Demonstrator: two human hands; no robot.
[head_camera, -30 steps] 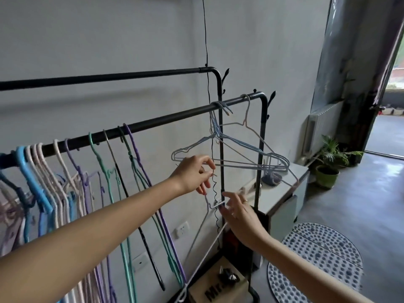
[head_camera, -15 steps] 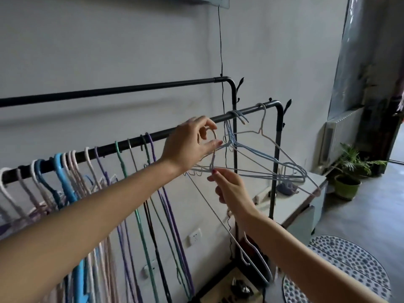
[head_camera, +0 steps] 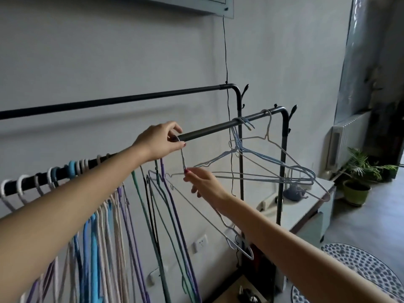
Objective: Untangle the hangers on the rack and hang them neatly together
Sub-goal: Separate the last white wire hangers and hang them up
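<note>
A black rack has a front rail (head_camera: 209,131) and a higher back rail (head_camera: 131,99). My left hand (head_camera: 159,139) pinches the hook of a thin white wire hanger (head_camera: 196,206) at the front rail. My right hand (head_camera: 203,182) holds the same hanger at its neck, just below the hook; its body slants down to the right. To the right, a tangled bunch of pale blue and white wire hangers (head_camera: 273,165) hangs near the rail's end. To the left, several coloured hangers (head_camera: 122,215) hang side by side.
A thin black cable (head_camera: 226,62) drops down the wall behind the rack. A low white cabinet (head_camera: 306,206) stands beyond the rack's end, with a potted plant (head_camera: 358,182) and a radiator (head_camera: 341,141) further right. A dotted mat (head_camera: 358,274) lies on the floor.
Both hands have carried the white hanger leftward along the front rail, away from the tangled bunch. My left hand now sits at the rail with the hook.
</note>
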